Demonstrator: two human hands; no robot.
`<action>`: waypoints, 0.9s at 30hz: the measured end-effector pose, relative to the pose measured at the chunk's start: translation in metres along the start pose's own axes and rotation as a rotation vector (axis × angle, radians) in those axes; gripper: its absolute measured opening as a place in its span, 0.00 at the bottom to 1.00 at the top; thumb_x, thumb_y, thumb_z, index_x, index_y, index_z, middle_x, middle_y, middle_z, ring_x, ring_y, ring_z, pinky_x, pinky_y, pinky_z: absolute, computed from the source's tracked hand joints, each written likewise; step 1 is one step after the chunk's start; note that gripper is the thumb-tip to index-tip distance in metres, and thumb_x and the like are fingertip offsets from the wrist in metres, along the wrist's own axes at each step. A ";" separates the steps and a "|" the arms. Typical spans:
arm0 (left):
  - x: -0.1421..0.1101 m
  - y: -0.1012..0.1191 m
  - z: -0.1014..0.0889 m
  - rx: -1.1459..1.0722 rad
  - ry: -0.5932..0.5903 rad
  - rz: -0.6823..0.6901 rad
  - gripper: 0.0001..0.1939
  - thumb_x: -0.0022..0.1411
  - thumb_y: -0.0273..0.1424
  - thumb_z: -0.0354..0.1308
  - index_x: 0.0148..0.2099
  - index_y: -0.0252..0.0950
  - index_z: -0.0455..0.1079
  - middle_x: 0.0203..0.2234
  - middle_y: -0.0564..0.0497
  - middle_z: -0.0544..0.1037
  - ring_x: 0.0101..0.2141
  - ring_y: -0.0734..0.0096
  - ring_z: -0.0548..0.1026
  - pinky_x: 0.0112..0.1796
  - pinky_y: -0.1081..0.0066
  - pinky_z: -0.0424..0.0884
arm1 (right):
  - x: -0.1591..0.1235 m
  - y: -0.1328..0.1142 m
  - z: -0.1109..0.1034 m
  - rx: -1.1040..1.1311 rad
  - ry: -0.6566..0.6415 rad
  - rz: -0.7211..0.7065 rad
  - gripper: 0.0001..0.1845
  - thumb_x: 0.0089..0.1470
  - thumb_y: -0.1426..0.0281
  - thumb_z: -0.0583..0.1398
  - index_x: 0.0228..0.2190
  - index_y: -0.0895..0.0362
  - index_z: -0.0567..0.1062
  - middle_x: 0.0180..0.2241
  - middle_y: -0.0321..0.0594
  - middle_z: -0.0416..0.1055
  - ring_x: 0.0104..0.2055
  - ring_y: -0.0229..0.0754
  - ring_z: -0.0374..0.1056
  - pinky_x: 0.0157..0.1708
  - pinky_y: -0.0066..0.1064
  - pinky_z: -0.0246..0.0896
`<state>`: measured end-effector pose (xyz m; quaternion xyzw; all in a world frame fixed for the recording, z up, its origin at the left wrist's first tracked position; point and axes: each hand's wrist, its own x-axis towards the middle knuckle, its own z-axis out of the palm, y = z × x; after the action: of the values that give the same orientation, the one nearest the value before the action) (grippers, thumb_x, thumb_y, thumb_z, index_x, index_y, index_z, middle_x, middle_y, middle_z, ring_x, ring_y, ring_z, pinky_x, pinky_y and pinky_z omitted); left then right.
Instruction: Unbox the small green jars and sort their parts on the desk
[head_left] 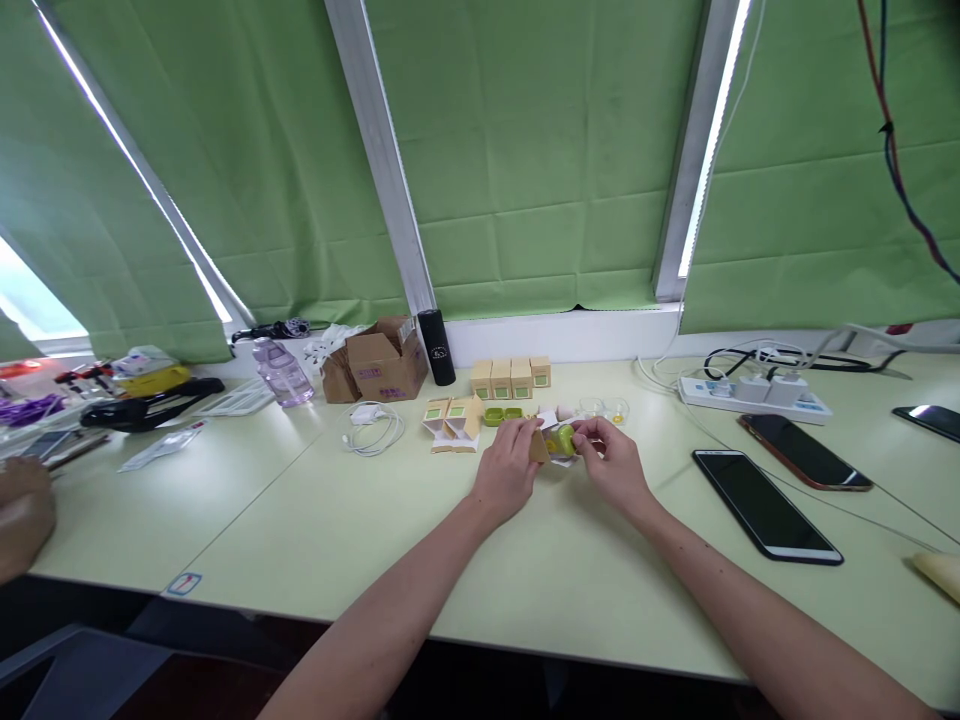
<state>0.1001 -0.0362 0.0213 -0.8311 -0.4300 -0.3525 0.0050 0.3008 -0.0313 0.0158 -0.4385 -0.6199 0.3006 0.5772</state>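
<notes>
My left hand (pixel 506 468) is closed around a small brown cardboard box (pixel 538 447), tipped on its side with its open end toward the right. At that opening, my right hand (pixel 616 465) pinches a small, shiny green plastic piece (pixel 562 440); how much of it sits inside the box I cannot tell. Just behind my hands lies a green plastic case (pixel 502 415). Clear round plastic pieces (pixel 616 410) rest behind my right fingers. To the left stand opened small boxes (pixel 452 418) with raised flaps.
Several closed small boxes (pixel 501 379) line the back, beside a black bottle (pixel 436 347) and a larger carton (pixel 386 362). A white cable (pixel 373 428) lies left. Phones (pixel 765 505) and a power strip (pixel 754 395) are right. Another person's hand (pixel 24 515) is far left.
</notes>
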 end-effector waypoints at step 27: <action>0.015 -0.023 0.000 -1.059 0.339 -0.491 0.39 0.58 0.43 0.72 0.65 0.42 0.59 0.48 0.44 0.78 0.50 0.61 0.76 0.49 0.62 0.75 | 0.005 0.010 -0.005 -0.130 0.004 0.072 0.16 0.58 0.54 0.59 0.30 0.53 0.75 0.36 0.44 0.81 0.32 0.45 0.72 0.33 0.36 0.66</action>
<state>0.0898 -0.0112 0.0234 -0.5293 -0.3687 -0.6367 -0.4225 0.3085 -0.0232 0.0096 -0.4977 -0.6208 0.2794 0.5375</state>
